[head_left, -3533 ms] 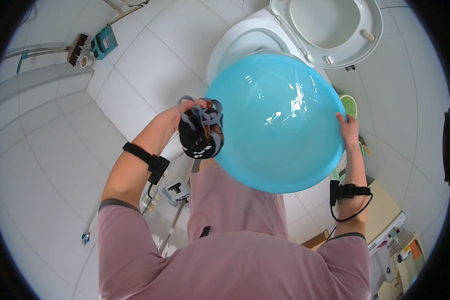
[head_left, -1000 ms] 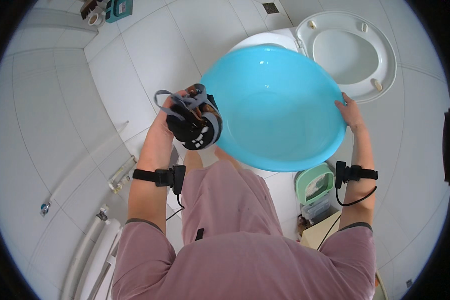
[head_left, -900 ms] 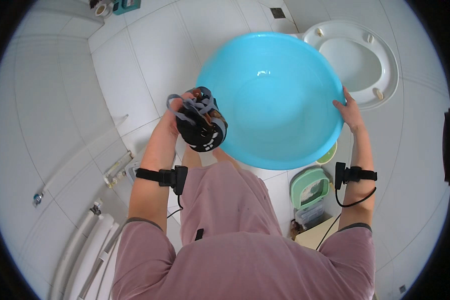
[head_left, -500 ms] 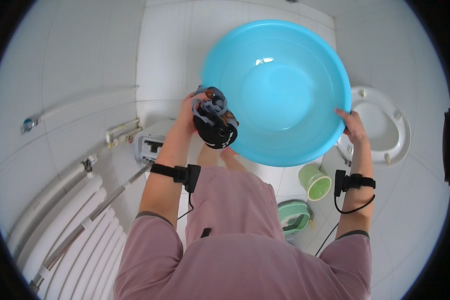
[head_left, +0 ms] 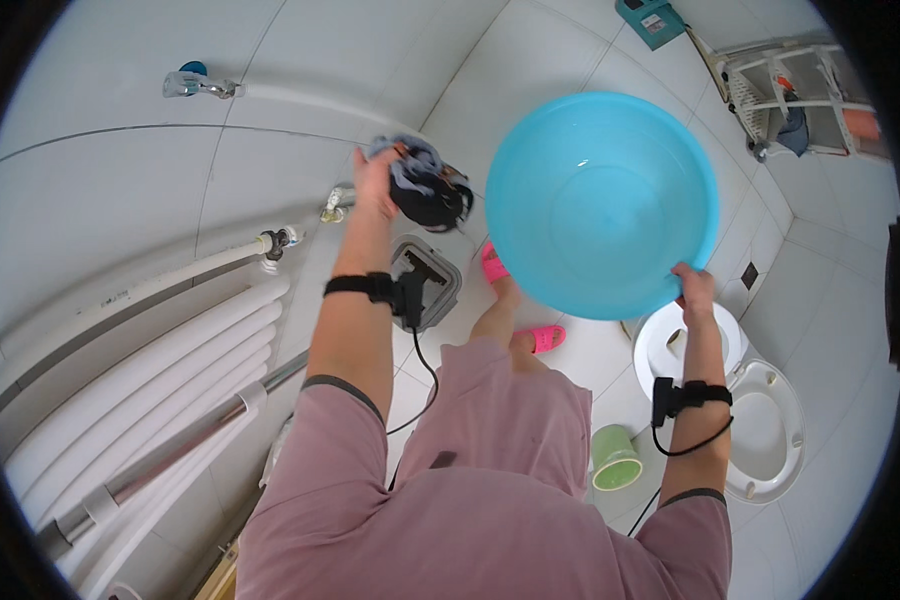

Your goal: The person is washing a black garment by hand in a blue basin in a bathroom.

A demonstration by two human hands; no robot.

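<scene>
A large light-blue basin (head_left: 610, 190) is in front of me, its inside facing up with a small glint on its wall. My right hand (head_left: 697, 290) is closed on its near right rim, thumb on the inner side. Off the basin's left side, my left hand (head_left: 374, 182) grips a bundle of cloth (head_left: 430, 195), black with grey-blue parts and a little brown, slightly blurred. A gap separates the bundle from the basin. Below it stands a grey lidded bin (head_left: 433, 285). Whether the basin holds water I cannot tell.
A white radiator (head_left: 160, 395) and a metal rail (head_left: 175, 450) run along the left wall, below a tap (head_left: 202, 84). The toilet (head_left: 763, 430) and a green bucket (head_left: 615, 460) are at right. A white rack (head_left: 795, 100) stands far right.
My view has turned, bringing the rack and pink slippers into sight. The cloth bundle in my left hand has moved left, away from the basin's rim. My right hand still holds the basin.
</scene>
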